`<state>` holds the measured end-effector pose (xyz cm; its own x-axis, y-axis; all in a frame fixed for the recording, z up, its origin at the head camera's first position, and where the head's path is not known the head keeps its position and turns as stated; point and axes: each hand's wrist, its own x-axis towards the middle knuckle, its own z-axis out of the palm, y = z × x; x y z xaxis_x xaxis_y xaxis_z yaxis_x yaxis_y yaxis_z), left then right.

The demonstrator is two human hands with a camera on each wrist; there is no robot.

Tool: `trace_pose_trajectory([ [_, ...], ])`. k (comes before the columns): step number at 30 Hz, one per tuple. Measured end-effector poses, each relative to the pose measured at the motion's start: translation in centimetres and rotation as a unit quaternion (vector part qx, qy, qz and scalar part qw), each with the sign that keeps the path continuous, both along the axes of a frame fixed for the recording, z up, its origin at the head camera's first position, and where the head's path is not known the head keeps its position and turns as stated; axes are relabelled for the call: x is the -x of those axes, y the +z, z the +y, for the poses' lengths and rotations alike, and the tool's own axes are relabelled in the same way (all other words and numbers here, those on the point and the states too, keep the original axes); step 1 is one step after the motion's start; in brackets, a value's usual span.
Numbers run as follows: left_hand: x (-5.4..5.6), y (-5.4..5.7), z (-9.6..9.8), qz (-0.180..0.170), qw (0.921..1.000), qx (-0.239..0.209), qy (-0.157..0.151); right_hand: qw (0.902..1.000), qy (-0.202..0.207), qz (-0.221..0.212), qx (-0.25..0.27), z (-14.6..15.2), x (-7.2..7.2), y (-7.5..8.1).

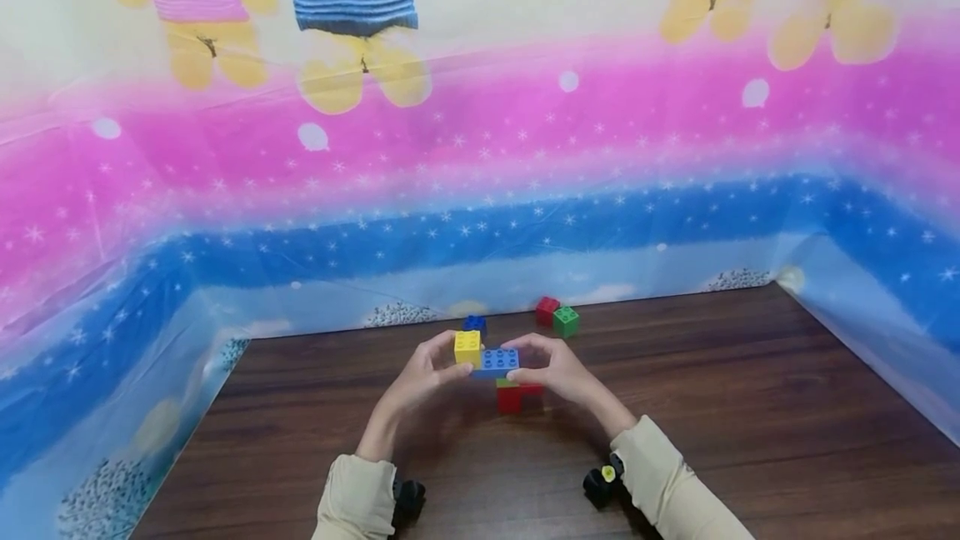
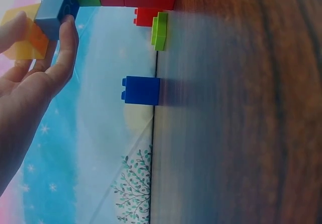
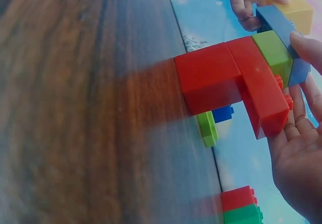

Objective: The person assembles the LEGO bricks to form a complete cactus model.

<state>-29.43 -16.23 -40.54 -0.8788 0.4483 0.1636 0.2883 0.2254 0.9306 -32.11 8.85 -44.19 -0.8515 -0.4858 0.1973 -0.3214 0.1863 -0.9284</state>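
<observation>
A stack of toy building bricks rises from the table between both hands. Its red brick (image 3: 209, 78) sits lowest, with a longer red brick (image 3: 259, 83) on it. Above that come a lime-green brick (image 3: 274, 55), a long blue brick (image 1: 499, 359) and a yellow brick (image 1: 467, 344), the yellow one at the blue brick's left end. My left hand (image 1: 420, 375) holds the yellow brick between thumb and fingers, one fingertip at the blue brick's underside. My right hand (image 1: 561, 369) pinches the right end of the blue brick, thumb in front and fingers behind.
Behind the stack stand a dark blue brick (image 1: 474, 322), a red brick (image 1: 547, 309) and a green brick (image 1: 566, 321). A thin lime-green brick (image 3: 207, 128) shows on the table too. A printed cloth (image 1: 480, 248) walls the table's back and sides.
</observation>
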Motion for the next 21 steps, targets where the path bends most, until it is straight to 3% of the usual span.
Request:
trace_pose_trajectory([
  [12, 0.1, -0.2, 0.0, -0.004, 1.0000, -0.005, -0.005, 0.9995, 0.015, 0.023, -0.013, 0.5, 0.4, 0.2],
  [21, 0.1, 0.0, 0.0, -0.005, 0.9999, -0.009, -0.009, 0.9984, -0.053, 0.016, -0.015, 1.1, 1.9, -0.1],
])
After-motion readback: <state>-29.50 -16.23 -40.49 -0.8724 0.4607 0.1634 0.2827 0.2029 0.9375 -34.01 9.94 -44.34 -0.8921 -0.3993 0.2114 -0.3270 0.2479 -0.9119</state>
